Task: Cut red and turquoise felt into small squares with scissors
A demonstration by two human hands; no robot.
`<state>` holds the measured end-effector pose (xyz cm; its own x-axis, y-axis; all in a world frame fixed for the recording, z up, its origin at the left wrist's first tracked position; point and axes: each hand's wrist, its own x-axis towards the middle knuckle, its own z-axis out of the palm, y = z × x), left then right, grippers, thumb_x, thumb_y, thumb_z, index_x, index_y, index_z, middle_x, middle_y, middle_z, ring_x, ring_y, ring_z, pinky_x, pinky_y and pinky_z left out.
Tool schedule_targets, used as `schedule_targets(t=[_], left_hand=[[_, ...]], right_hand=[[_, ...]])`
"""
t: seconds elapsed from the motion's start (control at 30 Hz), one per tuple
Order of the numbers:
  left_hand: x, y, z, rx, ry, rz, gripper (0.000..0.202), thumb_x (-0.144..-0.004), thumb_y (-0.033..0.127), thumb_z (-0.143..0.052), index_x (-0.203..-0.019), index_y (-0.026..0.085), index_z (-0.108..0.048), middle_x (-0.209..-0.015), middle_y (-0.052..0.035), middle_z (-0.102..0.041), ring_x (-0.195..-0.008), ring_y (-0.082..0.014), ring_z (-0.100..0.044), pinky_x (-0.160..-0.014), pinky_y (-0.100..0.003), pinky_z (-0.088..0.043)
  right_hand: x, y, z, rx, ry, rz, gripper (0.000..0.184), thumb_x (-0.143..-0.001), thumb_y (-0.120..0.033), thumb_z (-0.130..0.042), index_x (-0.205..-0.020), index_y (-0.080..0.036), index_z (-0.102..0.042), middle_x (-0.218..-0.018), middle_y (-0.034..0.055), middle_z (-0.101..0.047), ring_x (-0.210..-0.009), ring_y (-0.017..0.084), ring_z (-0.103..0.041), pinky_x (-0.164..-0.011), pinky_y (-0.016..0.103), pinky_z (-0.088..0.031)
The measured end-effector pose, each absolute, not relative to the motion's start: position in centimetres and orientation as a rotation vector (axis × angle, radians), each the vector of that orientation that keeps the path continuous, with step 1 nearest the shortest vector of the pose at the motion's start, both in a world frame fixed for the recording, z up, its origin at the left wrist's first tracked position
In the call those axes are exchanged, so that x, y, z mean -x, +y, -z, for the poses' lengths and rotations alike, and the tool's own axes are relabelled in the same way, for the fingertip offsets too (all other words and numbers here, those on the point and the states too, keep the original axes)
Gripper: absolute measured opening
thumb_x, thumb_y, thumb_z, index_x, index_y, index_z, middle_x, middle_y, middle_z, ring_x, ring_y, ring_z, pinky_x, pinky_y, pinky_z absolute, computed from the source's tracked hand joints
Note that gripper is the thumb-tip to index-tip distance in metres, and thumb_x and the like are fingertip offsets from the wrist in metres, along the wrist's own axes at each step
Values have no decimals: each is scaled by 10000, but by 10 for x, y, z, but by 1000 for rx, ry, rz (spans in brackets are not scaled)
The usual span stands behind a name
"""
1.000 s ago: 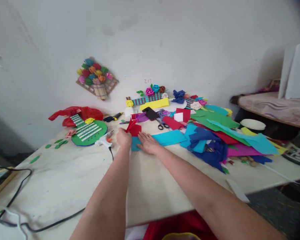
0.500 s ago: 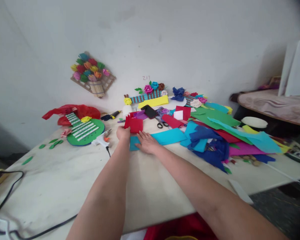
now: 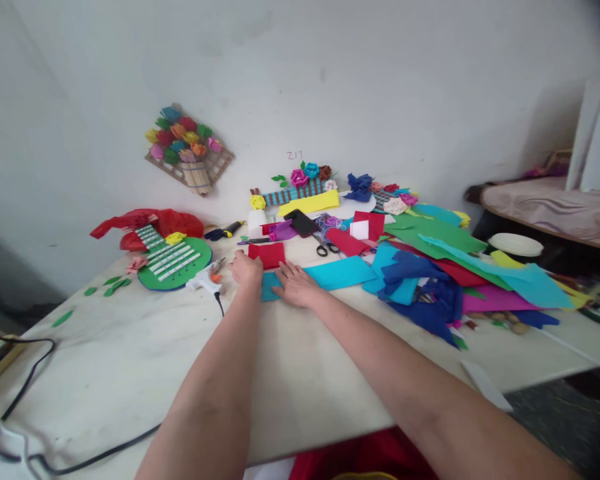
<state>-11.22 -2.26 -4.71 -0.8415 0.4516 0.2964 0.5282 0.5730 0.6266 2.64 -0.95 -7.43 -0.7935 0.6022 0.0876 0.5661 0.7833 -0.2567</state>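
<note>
A folded piece of red crepe paper (image 3: 267, 256) lies nearly flat on the table in front of me. My left hand (image 3: 247, 269) is at its lower left corner, fingers bent and closed on the edge; the fingertips are partly hidden. My right hand (image 3: 295, 285) lies spread and flat on a long turquoise paper strip (image 3: 341, 272), its fingertips touching the lower right corner of the red paper. The strip runs rightward from beneath my hands.
A white glue gun (image 3: 203, 283) lies left of my hands, beside a green guitar-shaped craft (image 3: 180, 279). Beyond are scissors (image 3: 323, 251), a phone (image 3: 301, 224) and a yellow paper strip (image 3: 310, 203). Coloured paper sheets (image 3: 433, 233) pile up on the right. A black cable (image 3: 105, 459) crosses the front left.
The left part of the red paper, which stood up in my left hand, is now down and the piece lies flatter. My right hand has stayed on the turquoise strip.
</note>
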Motion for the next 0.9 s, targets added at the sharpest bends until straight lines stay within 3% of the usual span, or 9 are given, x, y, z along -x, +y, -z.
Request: schedule_targets(t=[0.17, 0.3, 0.57, 0.8, 0.9], left_hand=[[110, -27, 45, 1240, -2511, 992, 288, -786, 214, -495, -1023, 133, -638, -1059, -133, -649, -1049, -247, -559, -891, -339, -415], [108, -29, 53, 1576, -2439, 916, 303, -790, 172, -485, -1035, 177, -662, -1053, -76, -673, -1005, -199, -600, -891, -278, -427], [105, -34, 66, 1843, -2418, 702, 380, -826, 152, -419, -1154, 150, -610, -1182, -85, -614, -1102, -196, -556, -954, -267, -393], [104, -34, 69, 1916, -2345, 650, 406, -845, 143, -407, -1233, 147, -527, -1354, -90, -468, -1217, -165, -456, -1022, -260, -319], [103, -34, 71, 1900, -2379, 642, 406, -862, 186, -411, -1253, 133, -503, -1345, -109, -475, -1228, -181, -444, -1024, -279, -319]], right_hand=[[-26, -9, 74, 939, -2811, -299, 665, -888, -495, -278, -1419, -94, -267, -1508, 126, -139, -1392, 248, -41, -1106, 402, -68], [-24, -9, 75, 949, -2818, -309, 671, -889, -495, -263, -1425, -91, -247, -1511, 120, -126, -1393, 238, -31, -1106, 402, -67], [-26, -10, 73, 951, -2795, -348, 704, -876, -470, -265, -1437, -54, -178, -1513, 104, -123, -1393, 230, -40, -1115, 383, -60], [-25, -7, 72, 927, -2775, -434, 725, -856, -423, -330, -1437, -32, -144, -1513, 110, -108, -1394, 220, -34, -1121, 387, -40], [-26, 0, 64, 956, -2670, -609, 712, -841, -342, -372, -1438, -31, -137, -1510, 117, -115, -1392, 205, -69, -1122, 349, -95]])
